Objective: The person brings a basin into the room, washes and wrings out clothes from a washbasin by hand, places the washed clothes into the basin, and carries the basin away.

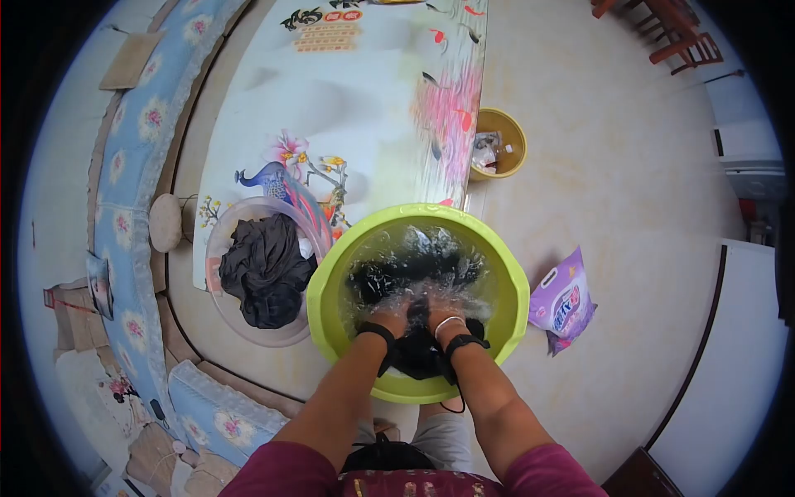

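A green basin [513,319] holds splashing water and dark cloth [414,352]. Both my hands are in it, side by side, with black bands around the wrists. My left hand [389,316] is partly under the water at the cloth, its fingers hidden by splashes. Close to its right, my right hand [445,321], with a pale bracelet at the wrist, also reaches into the water against the cloth; its fingers do not show. Left of the basin, a clear tub [222,311] contains dark crumpled clothes [265,265].
Beyond the basin stands a table [331,99] with a printed cover. A yellow bin [519,132] with litter is beside it. On the floor at the right lies a purple bag [566,298]. A blue floral sofa [124,224] lines the left, with a round stool [166,224] nearby.
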`<action>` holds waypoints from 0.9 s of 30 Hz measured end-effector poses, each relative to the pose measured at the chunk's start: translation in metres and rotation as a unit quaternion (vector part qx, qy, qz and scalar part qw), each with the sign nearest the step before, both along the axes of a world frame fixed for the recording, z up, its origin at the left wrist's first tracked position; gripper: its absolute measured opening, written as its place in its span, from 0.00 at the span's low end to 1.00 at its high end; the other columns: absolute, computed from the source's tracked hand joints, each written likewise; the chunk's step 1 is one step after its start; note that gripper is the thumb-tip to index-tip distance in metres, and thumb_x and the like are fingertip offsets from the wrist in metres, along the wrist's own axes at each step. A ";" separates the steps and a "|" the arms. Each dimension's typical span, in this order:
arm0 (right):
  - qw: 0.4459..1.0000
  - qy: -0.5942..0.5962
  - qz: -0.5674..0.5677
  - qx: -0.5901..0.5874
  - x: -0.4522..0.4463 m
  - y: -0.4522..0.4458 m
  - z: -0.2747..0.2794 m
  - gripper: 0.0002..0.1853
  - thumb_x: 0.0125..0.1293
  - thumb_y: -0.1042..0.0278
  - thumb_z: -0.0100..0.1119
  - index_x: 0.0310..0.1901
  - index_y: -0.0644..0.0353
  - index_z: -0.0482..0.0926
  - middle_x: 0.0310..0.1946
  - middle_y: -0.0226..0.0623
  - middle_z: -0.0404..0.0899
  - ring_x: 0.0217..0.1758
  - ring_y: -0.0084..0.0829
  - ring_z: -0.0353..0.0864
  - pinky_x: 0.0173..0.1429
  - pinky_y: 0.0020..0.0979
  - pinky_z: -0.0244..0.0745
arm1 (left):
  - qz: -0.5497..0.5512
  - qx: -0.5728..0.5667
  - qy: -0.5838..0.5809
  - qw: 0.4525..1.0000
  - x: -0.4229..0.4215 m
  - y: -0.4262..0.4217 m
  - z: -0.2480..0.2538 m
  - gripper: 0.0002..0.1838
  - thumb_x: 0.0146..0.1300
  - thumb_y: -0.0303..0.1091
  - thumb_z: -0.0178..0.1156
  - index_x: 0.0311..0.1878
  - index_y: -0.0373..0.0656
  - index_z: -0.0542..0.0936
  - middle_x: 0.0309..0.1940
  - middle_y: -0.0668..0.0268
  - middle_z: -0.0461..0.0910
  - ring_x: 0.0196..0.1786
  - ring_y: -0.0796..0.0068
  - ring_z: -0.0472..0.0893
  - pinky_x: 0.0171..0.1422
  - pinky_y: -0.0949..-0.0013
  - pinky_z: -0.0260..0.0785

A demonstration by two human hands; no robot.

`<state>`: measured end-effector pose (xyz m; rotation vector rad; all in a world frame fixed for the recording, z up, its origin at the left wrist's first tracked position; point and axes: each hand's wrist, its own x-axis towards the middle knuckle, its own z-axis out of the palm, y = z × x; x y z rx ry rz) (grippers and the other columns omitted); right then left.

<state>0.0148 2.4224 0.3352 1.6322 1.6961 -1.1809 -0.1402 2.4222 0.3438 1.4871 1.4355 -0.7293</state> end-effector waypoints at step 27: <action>0.788 0.323 -0.301 0.428 -0.032 -0.038 0.257 0.25 0.47 0.75 0.64 0.49 0.65 0.70 0.45 0.46 0.75 0.47 0.41 0.75 0.53 0.37 0.69 | 0.168 0.282 -0.474 0.817 -0.027 -0.006 0.327 0.27 0.48 0.33 0.62 0.52 0.38 0.67 0.38 0.50 0.78 0.41 0.53 0.79 0.46 0.62 0.70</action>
